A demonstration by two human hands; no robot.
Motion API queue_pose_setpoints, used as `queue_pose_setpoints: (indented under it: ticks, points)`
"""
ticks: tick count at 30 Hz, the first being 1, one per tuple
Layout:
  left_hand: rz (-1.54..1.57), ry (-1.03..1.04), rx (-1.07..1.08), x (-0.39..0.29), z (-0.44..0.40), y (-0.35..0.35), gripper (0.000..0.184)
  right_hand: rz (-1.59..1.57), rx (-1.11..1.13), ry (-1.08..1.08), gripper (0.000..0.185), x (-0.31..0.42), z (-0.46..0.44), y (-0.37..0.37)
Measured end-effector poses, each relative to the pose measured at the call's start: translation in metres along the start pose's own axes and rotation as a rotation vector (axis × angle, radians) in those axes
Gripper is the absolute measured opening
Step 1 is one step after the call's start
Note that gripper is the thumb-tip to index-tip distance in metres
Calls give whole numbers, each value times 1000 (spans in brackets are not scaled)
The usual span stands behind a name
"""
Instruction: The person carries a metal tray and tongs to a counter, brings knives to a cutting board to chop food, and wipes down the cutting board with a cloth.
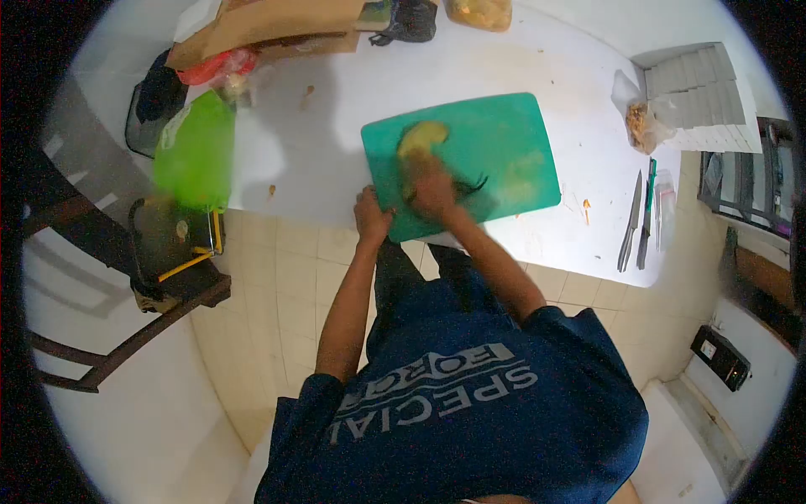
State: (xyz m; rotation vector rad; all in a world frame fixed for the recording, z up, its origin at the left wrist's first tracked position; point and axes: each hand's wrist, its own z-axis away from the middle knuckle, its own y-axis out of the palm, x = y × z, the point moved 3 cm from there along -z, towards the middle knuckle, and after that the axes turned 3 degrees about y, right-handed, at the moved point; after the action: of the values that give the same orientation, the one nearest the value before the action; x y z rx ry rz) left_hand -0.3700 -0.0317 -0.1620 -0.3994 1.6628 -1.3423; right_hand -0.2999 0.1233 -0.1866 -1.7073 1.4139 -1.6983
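A green cutting board lies tilted on the white table, its near left corner at the table's front edge. My left hand is at that corner, thumb against the board's left edge and fingers bent beside it. Over the left half of the board, my right hand is smeared by motion and pressed down on a yellowish, soft-looking thing; its kind is too blurred to make out. A thin dark strip sticks out to the right of that hand. Faint yellowish smears mark the board's right part.
Two knives lie at the table's right end beside a clear plastic packet. Behind them are a bag of brown bits and a white stack. A green plastic bag hangs at the left; cardboard lies at the back.
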Motion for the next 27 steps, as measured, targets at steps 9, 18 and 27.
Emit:
queue_pose_setpoints:
  ticks: [9,18,27]
  points:
    - [38,-79,59,-5,-9,-18,63,163,-44,117,43,-108,71,-109]
    - [-10,-248,43,-3,3,-3,45,48,-92,234,63,-139,84,-123]
    - [1027,-662,251,16,6,-4,66,-49,-236,245,66,-105,93,-134]
